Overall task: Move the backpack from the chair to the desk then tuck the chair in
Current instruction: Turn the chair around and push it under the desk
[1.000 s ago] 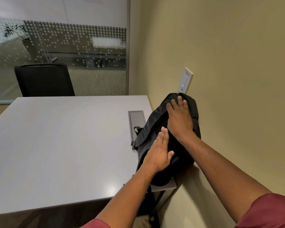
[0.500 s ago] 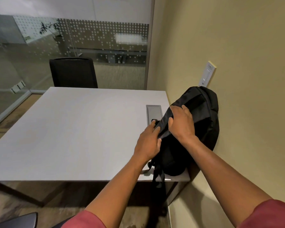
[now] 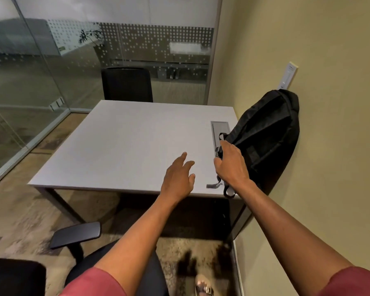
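Steadying the backpack [image 3: 267,137] against the wall at the tabletop's [image 3: 126,142] three o'clock, my right hand [image 3: 231,165] curls on it, left hand [image 3: 178,178] spread; chair [image 3: 77,233] tuck-in likely next.

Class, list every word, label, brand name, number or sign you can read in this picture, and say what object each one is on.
No text here can be read.
Wall plate above the backpack: faint marks, too small and blurred to read.
Backpack: no brand or label visible.
Glass partition: only a pattern of white dots, no words.
Desk: no lettering on it.
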Available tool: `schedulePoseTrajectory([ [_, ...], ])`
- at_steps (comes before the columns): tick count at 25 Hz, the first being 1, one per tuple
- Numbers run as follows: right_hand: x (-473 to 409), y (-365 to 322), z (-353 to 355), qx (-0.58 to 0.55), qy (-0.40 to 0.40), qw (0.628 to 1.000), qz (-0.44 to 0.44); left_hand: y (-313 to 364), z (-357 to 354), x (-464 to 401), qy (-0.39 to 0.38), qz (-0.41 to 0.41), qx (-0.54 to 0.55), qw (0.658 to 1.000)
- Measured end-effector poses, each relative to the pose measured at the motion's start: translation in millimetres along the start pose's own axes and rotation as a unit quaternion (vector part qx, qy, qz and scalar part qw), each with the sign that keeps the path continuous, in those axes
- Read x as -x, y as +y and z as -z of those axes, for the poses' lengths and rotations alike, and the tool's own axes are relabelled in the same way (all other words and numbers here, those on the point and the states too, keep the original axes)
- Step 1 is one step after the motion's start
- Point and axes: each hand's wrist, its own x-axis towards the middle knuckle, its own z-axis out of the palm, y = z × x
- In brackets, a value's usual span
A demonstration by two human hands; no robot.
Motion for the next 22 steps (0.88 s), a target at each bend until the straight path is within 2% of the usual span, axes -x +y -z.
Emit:
schedulePoseTrajectory([
  [9, 108.5, -90.2, -20.9, -0.038, -0.045, 0.998, 0.015, -39.7, 68.3, 116.4, 0.008, 0.041, -0.005, 0.999],
  [17, 170.9, -133.9, -43.8, -0.078, -0.112, 0.987, 0.085, -62.6, 115.1, 199.3, 0.044, 0.114, -0.027, 0.992],
  [22, 225.8, -174.5, -66.7, -0.146, -0.160, 0.969, 0.122, -82.9, 140.1, 273.7, 0.024, 0.163, -0.014, 0.986],
])
